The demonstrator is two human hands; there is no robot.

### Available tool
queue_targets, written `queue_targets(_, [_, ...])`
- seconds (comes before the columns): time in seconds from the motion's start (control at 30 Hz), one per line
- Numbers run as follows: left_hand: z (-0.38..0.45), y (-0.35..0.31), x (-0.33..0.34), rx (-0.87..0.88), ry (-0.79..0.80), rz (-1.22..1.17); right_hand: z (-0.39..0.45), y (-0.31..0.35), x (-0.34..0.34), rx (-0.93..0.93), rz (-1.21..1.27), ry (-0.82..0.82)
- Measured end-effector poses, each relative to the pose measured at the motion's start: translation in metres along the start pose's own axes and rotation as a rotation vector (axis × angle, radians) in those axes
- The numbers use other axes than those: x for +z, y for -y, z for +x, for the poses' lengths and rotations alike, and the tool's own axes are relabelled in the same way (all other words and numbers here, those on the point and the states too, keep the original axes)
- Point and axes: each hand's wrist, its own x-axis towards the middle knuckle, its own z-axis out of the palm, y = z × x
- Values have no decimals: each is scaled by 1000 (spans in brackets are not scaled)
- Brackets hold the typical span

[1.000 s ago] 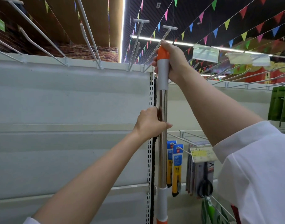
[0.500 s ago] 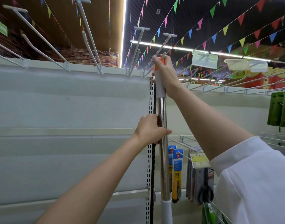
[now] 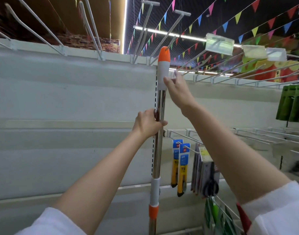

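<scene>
Head view: the pole (image 3: 159,150) stands nearly upright against the shelving, just right of the slotted upright (image 3: 156,92) at the edge of the white back panel (image 3: 69,99). It is a shiny steel tube with a rounded orange cap (image 3: 164,54) on top and a pale grey sleeve (image 3: 162,75) below the cap. Lower down sit a white collar (image 3: 154,190) and an orange band (image 3: 153,212), then more steel runs out of the bottom edge. The tip of a wire hook (image 3: 172,41) meets the cap. The left hand (image 3: 148,123) wraps the tube at mid-height, thumb across the front. The right hand (image 3: 177,92) is loose beside the sleeve, fingers spread, holding nothing. Packed knives (image 3: 183,167) and scissors (image 3: 210,182) hang on pegs lower right.
</scene>
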Motion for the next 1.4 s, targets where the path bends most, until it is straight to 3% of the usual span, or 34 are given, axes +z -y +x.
queue_targets(0.17, [-11, 14, 9, 39, -95, 18, -75, -34, 6, 32, 57, 40])
queue_targets(0.33, [-65, 27, 22, 70, -195, -206, -129, -53, 11, 149, 193, 100])
queue_targets(0.47, [-116, 43, 47, 19, -31, -450, -169, -63, 14, 261, 339, 78])
queue_targets(0.7, [-187, 52, 117, -105, 289, -671, -259, -111, -2, 477, 247, -58])
queue_targets(1.07, [-272, -1, 218, -40, 784, -677, -385, -146, -90, 829, -3, -389])
queue_targets(1.27, [-304, -21, 260, -102, 939, -646, -437, -157, -144, 965, -25, -548])
queue_targets(1.4, [-316, -28, 287, -189, 976, -610, -459, -176, -167, 1035, -11, -556])
